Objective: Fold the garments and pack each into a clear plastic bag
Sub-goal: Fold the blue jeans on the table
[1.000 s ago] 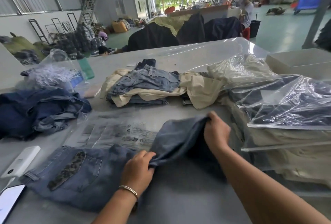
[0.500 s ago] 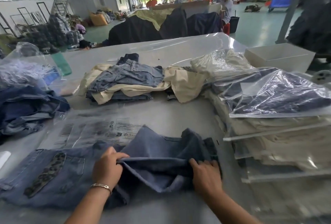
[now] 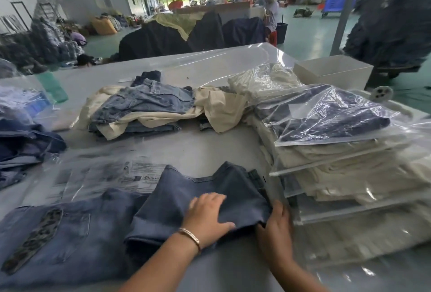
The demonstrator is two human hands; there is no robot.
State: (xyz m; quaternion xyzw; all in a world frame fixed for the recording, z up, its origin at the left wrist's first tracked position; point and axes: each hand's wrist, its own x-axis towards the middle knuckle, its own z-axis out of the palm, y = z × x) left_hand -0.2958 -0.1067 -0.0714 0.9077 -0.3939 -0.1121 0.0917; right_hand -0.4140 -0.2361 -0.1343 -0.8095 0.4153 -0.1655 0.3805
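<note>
A pair of blue jeans [image 3: 70, 233] lies across the near table, its waist and a leopard-print back pocket at the left. Its legs are folded back over themselves at the right. My left hand [image 3: 207, 214] lies flat on top of the folded legs, fingers spread, a bracelet on the wrist. My right hand [image 3: 277, 226] grips the right edge of the fold, fingers tucked under the denim. An empty clear plastic bag [image 3: 112, 175] with printed text lies flat just behind the jeans.
A stack of bagged cream and dark garments [image 3: 338, 151] rises at the right, close to my right hand. A loose pile of denim and cream clothes [image 3: 151, 109] sits mid-table. More dark jeans [image 3: 21, 144] lie at the left. A white box [image 3: 333, 72] stands back right.
The jeans legs were carried leftward and laid down over themselves. My left hand let go of the fold's edge and now lies flat on top. My right hand moved to the fold's right edge.
</note>
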